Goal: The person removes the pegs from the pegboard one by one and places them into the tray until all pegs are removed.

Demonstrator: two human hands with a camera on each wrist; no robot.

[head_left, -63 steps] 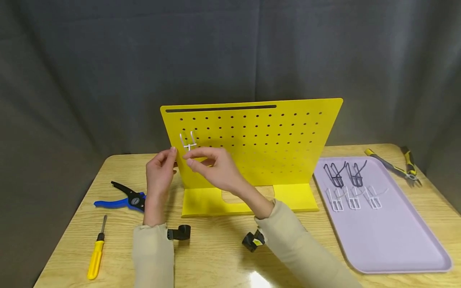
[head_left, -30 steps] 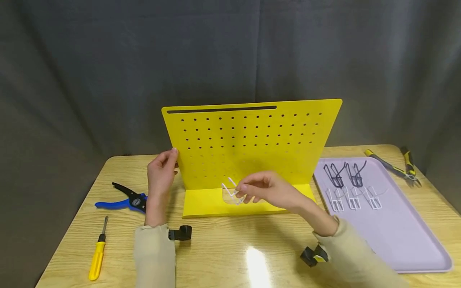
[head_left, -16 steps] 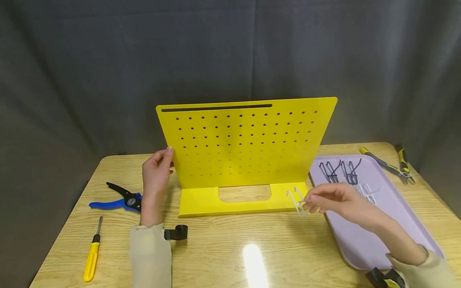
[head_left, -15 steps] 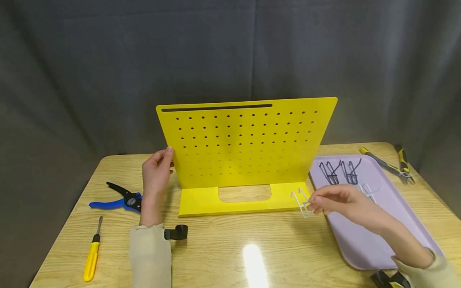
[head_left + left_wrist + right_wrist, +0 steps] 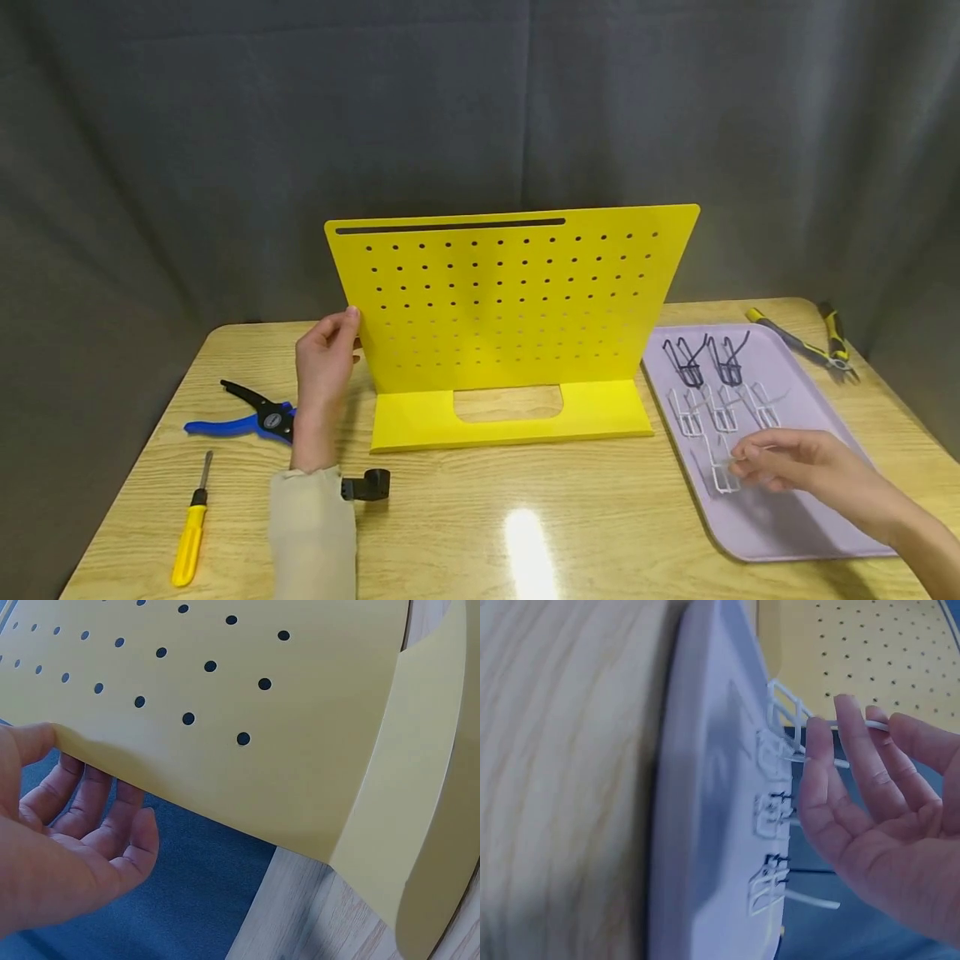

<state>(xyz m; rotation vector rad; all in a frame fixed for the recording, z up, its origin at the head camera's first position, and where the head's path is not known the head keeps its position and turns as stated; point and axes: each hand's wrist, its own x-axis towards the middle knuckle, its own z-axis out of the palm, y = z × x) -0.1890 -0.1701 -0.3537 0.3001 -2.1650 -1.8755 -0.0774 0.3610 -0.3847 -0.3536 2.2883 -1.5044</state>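
The yellow pegboard (image 5: 517, 333) stands upright on its flanged base. At its left edge my left hand (image 5: 324, 360) pinches it; in the left wrist view the thumb lies on the holed face and the fingers (image 5: 120, 810) are behind. A white wire pegboard hook (image 5: 725, 479) is low over the front left of the lilac tray (image 5: 795, 533). My right hand (image 5: 821, 475) holds its prong between thumb and fingertips, also seen in the right wrist view. Whether this hook touches the tray I cannot tell.
Black wire hooks (image 5: 726, 367) and a row of white hooks (image 5: 688, 417) lie on the tray. Behind it are pliers (image 5: 838, 362). On the left lie a blue-handled tool with black jaws (image 5: 232, 427) and a yellow screwdriver (image 5: 189, 542). A dark curtain (image 5: 450, 100) hangs behind.
My right hand has carried the white hook from the pegboard's upper left across to the right, down over the tray. The left hand stays at the board's edge.
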